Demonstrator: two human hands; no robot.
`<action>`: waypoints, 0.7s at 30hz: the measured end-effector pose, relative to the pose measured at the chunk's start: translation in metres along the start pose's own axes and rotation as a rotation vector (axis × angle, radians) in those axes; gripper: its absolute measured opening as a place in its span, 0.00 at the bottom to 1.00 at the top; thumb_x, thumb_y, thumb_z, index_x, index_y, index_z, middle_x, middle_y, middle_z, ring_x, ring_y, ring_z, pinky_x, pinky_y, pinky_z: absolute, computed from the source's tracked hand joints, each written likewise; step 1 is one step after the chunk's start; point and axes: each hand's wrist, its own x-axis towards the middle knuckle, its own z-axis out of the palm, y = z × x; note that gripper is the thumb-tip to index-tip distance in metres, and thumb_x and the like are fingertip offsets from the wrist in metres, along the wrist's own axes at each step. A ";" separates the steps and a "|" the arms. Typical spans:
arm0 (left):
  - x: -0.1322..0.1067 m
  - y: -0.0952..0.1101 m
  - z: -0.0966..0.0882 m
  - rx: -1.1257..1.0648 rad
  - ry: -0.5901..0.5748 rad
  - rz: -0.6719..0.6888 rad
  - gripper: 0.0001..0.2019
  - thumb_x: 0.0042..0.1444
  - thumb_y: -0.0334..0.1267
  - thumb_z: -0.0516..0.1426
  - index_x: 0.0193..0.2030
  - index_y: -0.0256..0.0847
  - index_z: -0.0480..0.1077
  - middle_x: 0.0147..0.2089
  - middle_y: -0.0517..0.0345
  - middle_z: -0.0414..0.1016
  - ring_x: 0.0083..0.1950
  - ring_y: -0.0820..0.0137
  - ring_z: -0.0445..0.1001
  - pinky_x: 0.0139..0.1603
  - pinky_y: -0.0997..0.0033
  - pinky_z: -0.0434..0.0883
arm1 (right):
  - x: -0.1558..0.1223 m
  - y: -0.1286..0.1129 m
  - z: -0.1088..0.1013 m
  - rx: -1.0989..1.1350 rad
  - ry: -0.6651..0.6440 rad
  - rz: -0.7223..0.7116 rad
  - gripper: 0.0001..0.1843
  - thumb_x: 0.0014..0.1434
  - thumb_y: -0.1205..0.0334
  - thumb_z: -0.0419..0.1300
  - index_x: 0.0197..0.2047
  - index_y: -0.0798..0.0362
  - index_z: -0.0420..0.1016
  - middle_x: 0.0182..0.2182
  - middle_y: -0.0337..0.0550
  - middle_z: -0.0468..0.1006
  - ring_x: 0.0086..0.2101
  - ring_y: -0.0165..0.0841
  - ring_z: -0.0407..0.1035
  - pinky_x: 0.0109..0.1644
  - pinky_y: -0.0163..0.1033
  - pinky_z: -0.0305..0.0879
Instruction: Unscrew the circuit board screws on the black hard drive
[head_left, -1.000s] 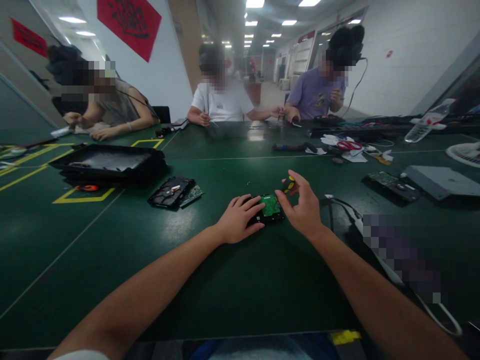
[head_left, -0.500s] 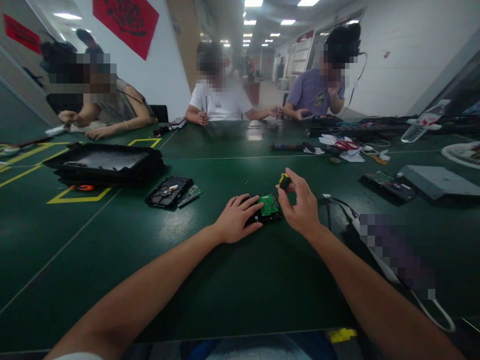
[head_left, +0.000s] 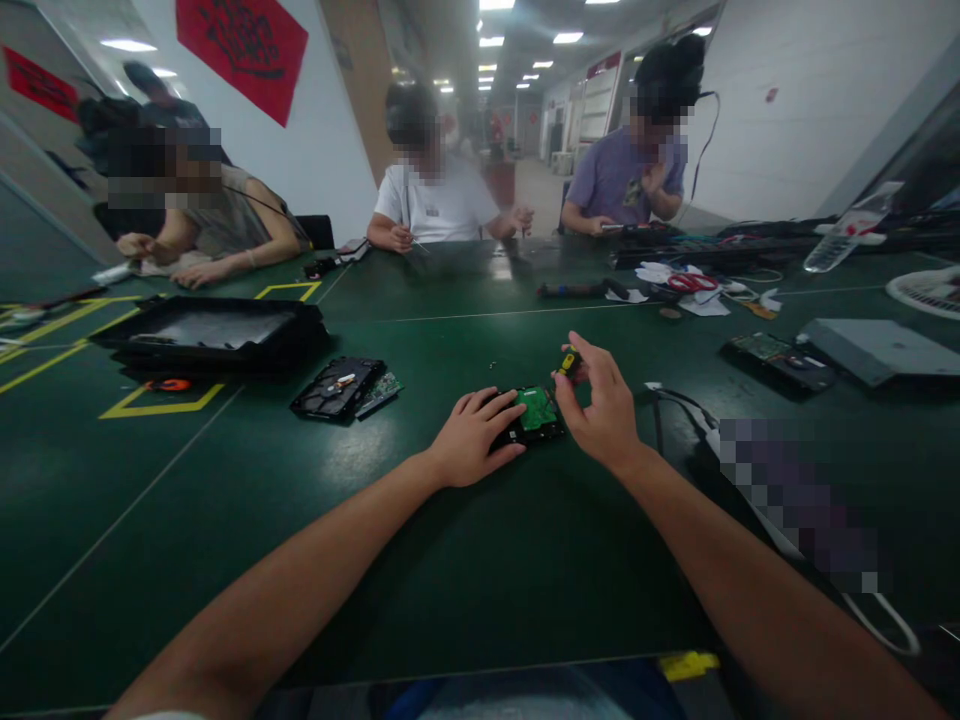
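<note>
Yellow-black handle turned, left hand on drive

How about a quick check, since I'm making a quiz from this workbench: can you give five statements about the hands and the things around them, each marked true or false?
1. The left hand rests on a black drive with a green board. True.
2. The right hand holds red scissors. False: it holds a yellow-and-black tool.
3. A grey metal box lies to the right of the right hand. True.
4. The black tray is right of both hands. False: it is to their left.
5. A loose circuit board lies left of the left hand. True.
</note>
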 end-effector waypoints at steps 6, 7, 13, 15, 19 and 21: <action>0.000 0.000 0.000 0.017 -0.015 -0.002 0.36 0.72 0.60 0.55 0.80 0.48 0.59 0.83 0.51 0.55 0.81 0.41 0.53 0.78 0.32 0.55 | -0.002 0.002 0.001 -0.008 0.000 -0.002 0.31 0.71 0.58 0.64 0.74 0.40 0.63 0.59 0.49 0.78 0.43 0.41 0.79 0.50 0.53 0.83; 0.000 0.000 0.000 0.019 -0.017 -0.002 0.36 0.72 0.60 0.55 0.80 0.48 0.59 0.83 0.52 0.55 0.81 0.41 0.53 0.78 0.32 0.55 | -0.002 0.003 0.002 -0.003 -0.012 -0.002 0.32 0.72 0.59 0.63 0.75 0.40 0.61 0.60 0.50 0.78 0.44 0.41 0.80 0.52 0.54 0.82; 0.001 0.000 0.000 0.020 -0.020 0.001 0.35 0.72 0.60 0.55 0.80 0.48 0.59 0.83 0.51 0.55 0.81 0.41 0.52 0.78 0.32 0.55 | -0.002 0.004 0.002 -0.005 0.003 0.005 0.32 0.71 0.60 0.62 0.75 0.43 0.61 0.60 0.51 0.77 0.47 0.43 0.79 0.51 0.55 0.83; 0.001 0.000 0.000 0.021 -0.017 0.001 0.35 0.72 0.60 0.55 0.80 0.48 0.59 0.83 0.51 0.55 0.81 0.41 0.53 0.78 0.32 0.55 | -0.001 0.003 0.001 -0.028 0.029 -0.007 0.31 0.70 0.58 0.65 0.73 0.43 0.64 0.58 0.51 0.77 0.46 0.44 0.79 0.49 0.55 0.83; 0.000 0.000 0.000 0.010 -0.014 -0.002 0.35 0.72 0.60 0.55 0.80 0.49 0.59 0.83 0.50 0.56 0.81 0.42 0.53 0.78 0.32 0.55 | -0.001 0.001 0.000 -0.012 -0.007 0.003 0.30 0.73 0.59 0.60 0.75 0.43 0.61 0.60 0.53 0.76 0.48 0.44 0.78 0.51 0.56 0.83; 0.000 0.000 0.000 0.003 -0.012 -0.002 0.35 0.72 0.60 0.55 0.80 0.50 0.59 0.83 0.50 0.56 0.82 0.42 0.53 0.78 0.32 0.55 | -0.001 0.001 0.001 -0.007 -0.022 0.012 0.30 0.73 0.60 0.58 0.76 0.42 0.60 0.61 0.53 0.75 0.48 0.43 0.78 0.52 0.56 0.82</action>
